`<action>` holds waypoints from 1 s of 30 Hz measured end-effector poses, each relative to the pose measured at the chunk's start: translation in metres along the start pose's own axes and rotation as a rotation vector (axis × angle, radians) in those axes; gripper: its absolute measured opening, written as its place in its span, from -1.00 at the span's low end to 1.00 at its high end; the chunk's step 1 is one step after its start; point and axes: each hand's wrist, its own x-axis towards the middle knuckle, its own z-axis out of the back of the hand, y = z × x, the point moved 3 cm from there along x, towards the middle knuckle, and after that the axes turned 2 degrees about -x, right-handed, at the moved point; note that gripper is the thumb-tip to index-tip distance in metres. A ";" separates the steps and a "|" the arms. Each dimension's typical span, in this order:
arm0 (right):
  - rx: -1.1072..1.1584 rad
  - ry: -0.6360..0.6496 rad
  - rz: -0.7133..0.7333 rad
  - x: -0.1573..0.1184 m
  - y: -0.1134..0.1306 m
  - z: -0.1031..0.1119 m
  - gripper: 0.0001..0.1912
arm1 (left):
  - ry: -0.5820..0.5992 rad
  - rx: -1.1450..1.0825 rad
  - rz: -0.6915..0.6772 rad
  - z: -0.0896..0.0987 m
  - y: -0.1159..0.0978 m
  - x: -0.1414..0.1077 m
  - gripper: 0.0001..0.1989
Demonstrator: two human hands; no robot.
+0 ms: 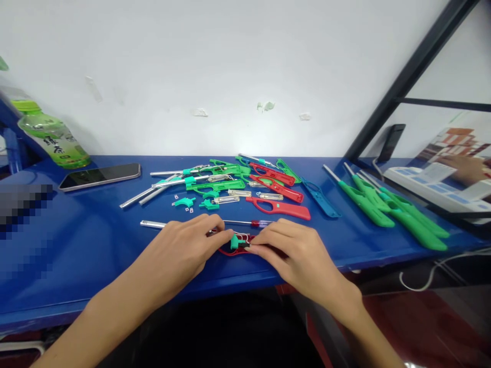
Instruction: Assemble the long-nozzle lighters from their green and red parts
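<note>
A red lighter shell (227, 251) lies on the blue table between my hands, with a teal trigger piece (235, 242), a dark part and white wire in it. My left hand (192, 243) has its fingers closed on the left end of the shell, where a metal tube (151, 224) sticks out leftward. My right hand (293, 250) pinches at the shell's right side, near the dark part and wire. Just beyond lies a screwdriver (261, 223) with a red and clear handle. Loose teal pieces (184, 202) and a red shell half (284, 208) lie farther back.
A pile of green and red shells, metal tubes and clear parts spreads across the back of the blue table (103, 214). A bottle (53, 138) and phone (100, 177) are left. Green lighters (368, 204) lie right, before a black frame. Beyond it, a person's hand (466, 168) shows.
</note>
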 end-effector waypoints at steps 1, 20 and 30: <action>-0.001 0.000 0.006 0.000 0.000 -0.001 -0.76 | -0.001 0.008 -0.004 0.001 -0.001 0.001 -0.51; -0.210 -0.098 0.113 -0.003 0.012 -0.006 -0.75 | -0.113 0.274 -0.207 0.006 -0.017 0.002 -0.50; -0.121 -0.088 0.042 -0.005 0.014 -0.009 -0.78 | -0.199 0.358 -0.249 0.012 -0.028 0.003 -0.51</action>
